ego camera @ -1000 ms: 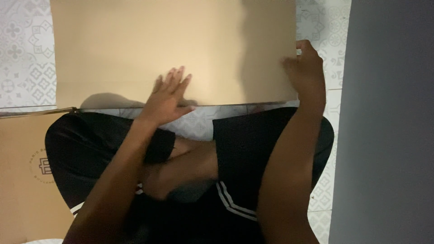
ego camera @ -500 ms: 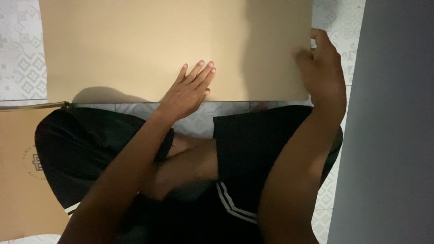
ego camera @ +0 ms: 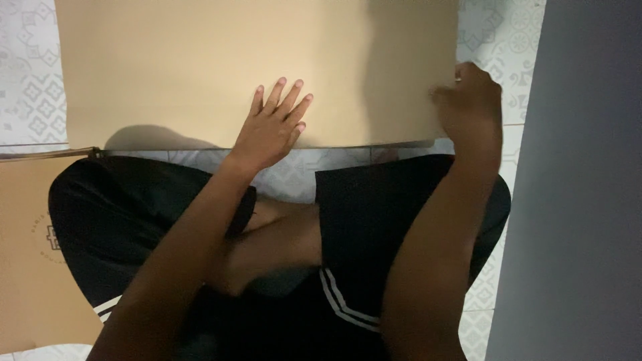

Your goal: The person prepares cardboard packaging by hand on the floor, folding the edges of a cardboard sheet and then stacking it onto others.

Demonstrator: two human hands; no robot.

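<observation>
A broad, flat sheet of plain tan cardboard, smooth and matte with straight edges, lies on the patterned tile floor just beyond the person's crossed legs. The left hand presses flat on its near edge, fingers spread and straight. The right hand is curled closed around the sheet's right edge, blurred. A grey wall stands close on the right; another cardboard piece lies near left.

A home floor (patterned tiles, grey wall alongside)
</observation>
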